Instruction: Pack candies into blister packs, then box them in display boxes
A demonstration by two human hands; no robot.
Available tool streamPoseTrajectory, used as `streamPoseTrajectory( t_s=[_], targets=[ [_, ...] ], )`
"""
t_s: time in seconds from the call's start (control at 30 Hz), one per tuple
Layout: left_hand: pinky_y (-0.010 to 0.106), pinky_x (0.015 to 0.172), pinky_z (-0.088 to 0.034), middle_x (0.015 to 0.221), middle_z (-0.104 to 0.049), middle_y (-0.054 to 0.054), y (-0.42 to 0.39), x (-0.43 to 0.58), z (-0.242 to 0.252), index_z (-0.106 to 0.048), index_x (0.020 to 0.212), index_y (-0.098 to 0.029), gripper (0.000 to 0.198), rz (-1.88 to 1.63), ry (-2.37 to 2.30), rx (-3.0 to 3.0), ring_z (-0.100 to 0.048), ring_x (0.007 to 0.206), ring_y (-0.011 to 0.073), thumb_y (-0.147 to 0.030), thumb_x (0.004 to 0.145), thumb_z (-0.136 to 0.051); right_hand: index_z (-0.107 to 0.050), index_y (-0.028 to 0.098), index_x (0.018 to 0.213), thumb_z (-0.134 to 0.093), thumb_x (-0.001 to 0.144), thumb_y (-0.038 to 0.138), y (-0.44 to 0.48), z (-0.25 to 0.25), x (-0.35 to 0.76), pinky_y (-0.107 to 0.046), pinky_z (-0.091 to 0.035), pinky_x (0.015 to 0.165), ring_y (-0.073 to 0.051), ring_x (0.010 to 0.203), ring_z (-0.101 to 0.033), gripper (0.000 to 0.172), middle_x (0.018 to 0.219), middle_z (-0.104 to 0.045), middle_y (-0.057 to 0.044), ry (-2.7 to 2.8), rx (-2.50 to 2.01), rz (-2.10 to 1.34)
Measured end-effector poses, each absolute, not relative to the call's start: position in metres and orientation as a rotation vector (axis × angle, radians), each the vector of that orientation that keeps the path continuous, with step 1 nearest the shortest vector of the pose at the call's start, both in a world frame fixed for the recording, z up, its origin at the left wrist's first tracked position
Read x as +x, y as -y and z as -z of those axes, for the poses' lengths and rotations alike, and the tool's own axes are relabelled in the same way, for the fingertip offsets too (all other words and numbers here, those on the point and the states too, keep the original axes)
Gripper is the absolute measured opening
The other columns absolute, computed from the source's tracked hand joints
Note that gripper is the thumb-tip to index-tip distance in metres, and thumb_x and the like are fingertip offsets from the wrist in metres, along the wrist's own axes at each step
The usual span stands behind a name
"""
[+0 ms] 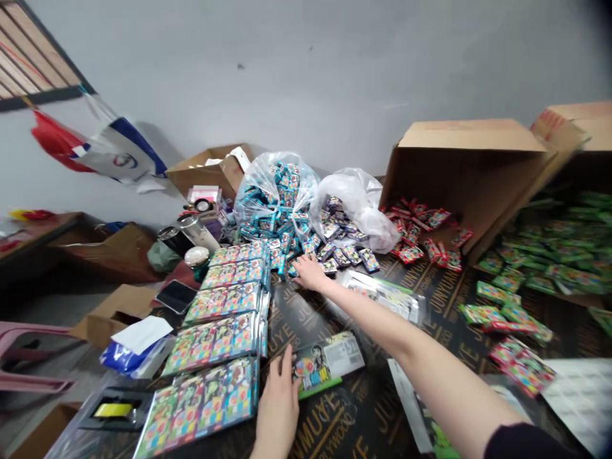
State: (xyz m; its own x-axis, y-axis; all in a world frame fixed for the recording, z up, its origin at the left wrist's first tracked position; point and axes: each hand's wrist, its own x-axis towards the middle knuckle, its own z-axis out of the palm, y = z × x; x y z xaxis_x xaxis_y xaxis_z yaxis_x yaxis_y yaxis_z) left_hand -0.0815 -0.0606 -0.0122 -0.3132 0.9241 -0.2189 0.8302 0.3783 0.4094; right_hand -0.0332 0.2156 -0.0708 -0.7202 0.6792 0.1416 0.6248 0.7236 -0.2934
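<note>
The left hand (278,408), narrow with fingers together, stands just beside a printed card pack (327,364), a row of foil-edged packs (215,344) on its left, while the right hand (308,273), spread wide, rests on loose small packets (342,255) below a clear plastic bag (276,197)

Grey plaster wall (306,76) behind; pink plastic chair (29,354) far left.

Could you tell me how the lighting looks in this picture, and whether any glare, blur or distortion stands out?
In the head view, the light is soft and fairly even, glare shows on the clear plastic bag, the wide lens bends the edges, and the pink plastic chair looks blurred.
</note>
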Motion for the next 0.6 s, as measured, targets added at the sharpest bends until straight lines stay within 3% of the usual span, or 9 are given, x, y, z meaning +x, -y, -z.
streamPoseTrajectory(
  t_s=[0.17,0.27,0.37,0.47,0.6],
  targets=[
    [0.052,0.102,-0.025,0.140,-0.032,0.012,0.057,-0.069,0.024,-0.040,0.129,-0.023,0.056,-0.071,-2.020,1.794,-0.029,0.128,0.0305,-0.029,0.075,-0.055,-0.049,0.005,0.117,-0.050,0.077,0.050,-0.219,0.082,-0.061,-0.053,-0.014,0.097,-0.035,0.111,-0.038,0.060,0.101,-0.057,-0.023,2.698,-1.184,-0.312],
    [0.059,0.103,-0.017,0.141,-0.029,0.015,0.030,-0.053,0.028,-0.032,0.133,-0.021,0.085,-0.023,-1.890,1.871,-0.024,0.129,0.0344,-0.041,0.060,-0.070,-0.043,0.012,0.125,-0.045,0.080,0.049,-0.200,0.090,-0.049,-0.054,-0.010,0.099,-0.033,0.113,-0.037,0.059,0.111,-0.054,-0.020,2.760,-1.141,-0.319],
    [0.058,0.103,-0.015,0.136,-0.035,0.017,0.009,-0.038,0.038,-0.030,0.134,-0.018,0.105,-0.043,-1.784,1.939,-0.028,0.126,0.0355,-0.052,0.045,-0.075,-0.039,0.019,0.129,-0.051,0.076,0.048,-0.175,0.090,-0.021,-0.052,-0.009,0.101,-0.031,0.115,-0.037,0.062,0.115,-0.051,-0.016,2.833,-0.907,-0.378],
    [0.053,0.104,-0.019,0.128,-0.043,0.014,0.003,-0.028,0.049,-0.032,0.132,-0.019,0.103,-0.106,-1.732,2.006,-0.035,0.119,0.0330,-0.053,0.044,-0.075,-0.034,0.019,0.133,-0.060,0.071,0.043,-0.159,0.080,0.015,-0.049,-0.019,0.100,-0.029,0.112,-0.042,0.071,0.117,-0.049,-0.014,2.778,-0.649,-0.650],
    [0.045,0.096,-0.032,0.118,-0.047,0.013,0.002,-0.030,0.053,-0.030,0.133,-0.016,0.094,-0.182,-1.802,1.997,-0.042,0.109,0.0300,-0.043,0.053,-0.071,-0.023,0.017,0.136,-0.071,0.059,0.044,-0.151,0.058,0.071,-0.036,-0.037,0.092,-0.023,0.109,-0.047,0.094,0.122,-0.046,-0.013,2.367,-0.676,-1.058]
  ],
)
